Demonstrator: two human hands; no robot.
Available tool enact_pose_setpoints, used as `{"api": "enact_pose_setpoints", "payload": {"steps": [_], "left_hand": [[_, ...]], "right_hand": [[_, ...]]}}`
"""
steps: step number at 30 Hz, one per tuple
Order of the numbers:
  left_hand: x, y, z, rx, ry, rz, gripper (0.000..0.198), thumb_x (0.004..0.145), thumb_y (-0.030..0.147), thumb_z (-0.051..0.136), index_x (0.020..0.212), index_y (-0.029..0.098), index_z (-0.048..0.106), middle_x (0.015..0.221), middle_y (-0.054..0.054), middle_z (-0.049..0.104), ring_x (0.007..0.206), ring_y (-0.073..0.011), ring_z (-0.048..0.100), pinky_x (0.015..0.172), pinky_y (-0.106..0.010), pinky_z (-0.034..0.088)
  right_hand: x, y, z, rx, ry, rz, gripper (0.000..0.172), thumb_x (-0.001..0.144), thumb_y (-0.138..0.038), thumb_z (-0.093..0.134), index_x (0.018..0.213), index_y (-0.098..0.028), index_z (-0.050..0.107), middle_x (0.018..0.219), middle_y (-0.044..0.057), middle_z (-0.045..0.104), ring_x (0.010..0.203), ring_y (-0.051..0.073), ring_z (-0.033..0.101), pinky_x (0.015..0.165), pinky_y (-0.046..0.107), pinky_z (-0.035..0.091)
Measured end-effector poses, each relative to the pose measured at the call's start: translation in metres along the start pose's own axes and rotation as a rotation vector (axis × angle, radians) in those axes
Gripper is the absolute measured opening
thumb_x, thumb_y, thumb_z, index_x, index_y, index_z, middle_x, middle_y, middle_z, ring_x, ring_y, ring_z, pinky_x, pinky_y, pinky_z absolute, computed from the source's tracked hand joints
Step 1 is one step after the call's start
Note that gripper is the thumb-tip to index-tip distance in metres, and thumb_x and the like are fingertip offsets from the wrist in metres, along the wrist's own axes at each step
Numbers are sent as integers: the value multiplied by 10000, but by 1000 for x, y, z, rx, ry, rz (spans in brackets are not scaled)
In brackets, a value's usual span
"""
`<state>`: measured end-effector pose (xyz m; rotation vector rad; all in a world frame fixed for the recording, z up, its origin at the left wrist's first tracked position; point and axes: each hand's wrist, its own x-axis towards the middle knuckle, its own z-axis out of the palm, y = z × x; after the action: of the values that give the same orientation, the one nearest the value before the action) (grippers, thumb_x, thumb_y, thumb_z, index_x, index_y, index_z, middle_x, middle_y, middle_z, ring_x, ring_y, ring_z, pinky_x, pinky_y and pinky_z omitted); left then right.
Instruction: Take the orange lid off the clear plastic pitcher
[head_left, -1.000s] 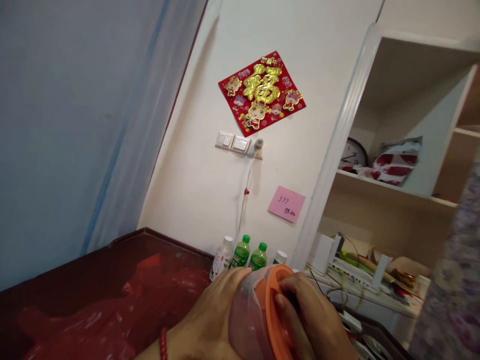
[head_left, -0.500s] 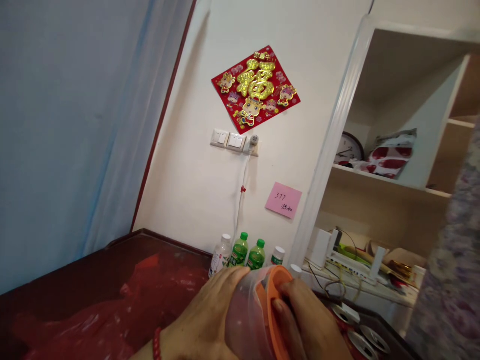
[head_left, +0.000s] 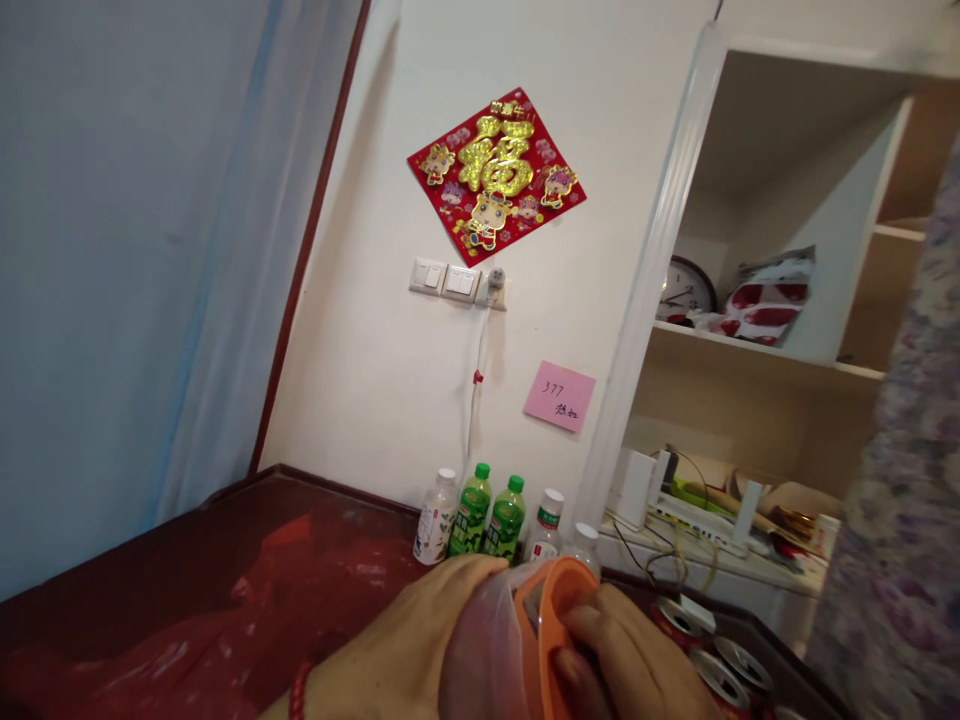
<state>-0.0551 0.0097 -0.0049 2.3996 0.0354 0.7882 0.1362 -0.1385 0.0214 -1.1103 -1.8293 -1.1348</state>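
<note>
**Ana:** Head view, bottom edge: both hands meet on a clear plastic jar (head_left: 480, 655) lying tilted, its orange lid (head_left: 551, 625) turned to the right. How is each grip set?

**Ben:** The left hand (head_left: 409, 650) wraps the jar's body from the left, fingers curled over the top, a closed grip on the jar. A red bead bracelet (head_left: 300, 690) sits on that wrist. The right hand (head_left: 630, 665) has its fingers closed on the lid's rim from the right. Whether the lid is seated or partly off I cannot tell; the frame cuts it low.

**Ana:** And the room around them?

**Ben:** The jar is held above the near right part of the dark red table (head_left: 187, 540). A red plastic sheet (head_left: 300, 590) lies crumpled to the left of the hands, with bare tabletop beyond it toward the curtain (head_left: 150, 250). Behind the jar, five bottles (head_left: 480, 515) stand in a row against the wall, near the fingertips. To the right, cans (head_left: 720, 670) lie just beside the right hand.

**Ana:** Further right?

**Ben:** A white shelf unit (head_left: 660, 250) closes that side, holding a clock (head_left: 682, 292) and cables lower down. A flowered fabric (head_left: 900, 500) fills the right edge.
</note>
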Motion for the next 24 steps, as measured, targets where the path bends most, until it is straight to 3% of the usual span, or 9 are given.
{"api": "enact_pose_setpoints", "payload": {"steps": [3, 5, 6, 8, 10, 12, 14, 18, 24], "left_hand": [[1, -1, 3, 24, 57, -13, 1050, 584, 548, 855, 1487, 314, 373, 1490, -112, 477, 1306, -410, 504, 1111, -553, 434], [3, -6, 3, 72, 114, -2, 978, 578, 500, 864, 1438, 321, 432, 1432, -107, 529, 1249, -403, 551, 1073, -557, 469], [3, -10, 3, 108, 156, 1, 926, 583, 466, 862, 1407, 322, 465, 1396, -105, 556, 1220, -399, 570, 1060, -567, 475], [4, -18, 1, 161, 271, -16, 868, 588, 388, 852, 1377, 317, 496, 1362, -112, 578, 1209, -408, 577, 1060, -605, 457], [4, -25, 1, 132, 374, -49, 913, 572, 330, 841, 1409, 299, 476, 1393, -134, 556, 1260, -436, 540, 1081, -644, 416], [4, -29, 3, 40, 431, -87, 1005, 537, 313, 845, 1455, 274, 438, 1440, -156, 521, 1321, -463, 484, 1101, -662, 385], [4, -31, 7, -43, 451, -136, 1065, 505, 316, 862, 1472, 258, 421, 1461, -165, 508, 1353, -474, 451, 1118, -661, 370], [4, -34, 17, -190, 491, -243, 1154, 460, 356, 920, 1474, 239, 381, 1498, -185, 471, 1393, -469, 413, 1171, -657, 295], [16, -36, 28, -503, 460, -258, 1140, 515, 518, 931, 1449, 221, 350, 1511, -197, 454, 1379, -436, 449, 1158, -604, 358]], "right_hand": [[2, 2, 0, 62, 22, 116, 201, 1041, -295, 393, 949, -236, 562, 723, 30, 662, 600, 172, 667, 540, 249, 524], [3, 12, -16, 98, 27, 232, 250, 1040, -351, 384, 887, -271, 565, 661, 0, 645, 525, 164, 637, 480, 246, 511], [2, 19, -28, 120, -72, 342, 224, 1029, -352, 408, 919, -286, 592, 715, 9, 690, 556, 172, 665, 486, 243, 531], [0, 34, -55, 88, -76, 625, 181, 987, -392, 488, 1049, -318, 642, 836, 40, 745, 640, 203, 711, 491, 250, 557], [-4, 46, -79, 73, -64, 853, 271, 954, -499, 497, 1106, -339, 655, 984, 74, 753, 788, 253, 731, 561, 296, 590], [-7, 48, -91, 168, -53, 983, 365, 895, -559, 555, 1172, -339, 645, 1088, 83, 737, 860, 278, 724, 620, 327, 597], [-8, 42, -93, 293, -27, 1079, 430, 857, -586, 591, 1189, -318, 640, 1065, 78, 737, 835, 271, 714, 609, 317, 575], [-16, 23, -86, 425, 18, 1194, 402, 859, -616, 582, 1020, -258, 667, 836, 55, 717, 722, 227, 669, 485, 251, 465], [-50, 18, -87, 419, -57, 1190, 402, 894, -608, 549, 985, -231, 655, 897, 51, 708, 683, 185, 613, 575, 253, 487]]}}
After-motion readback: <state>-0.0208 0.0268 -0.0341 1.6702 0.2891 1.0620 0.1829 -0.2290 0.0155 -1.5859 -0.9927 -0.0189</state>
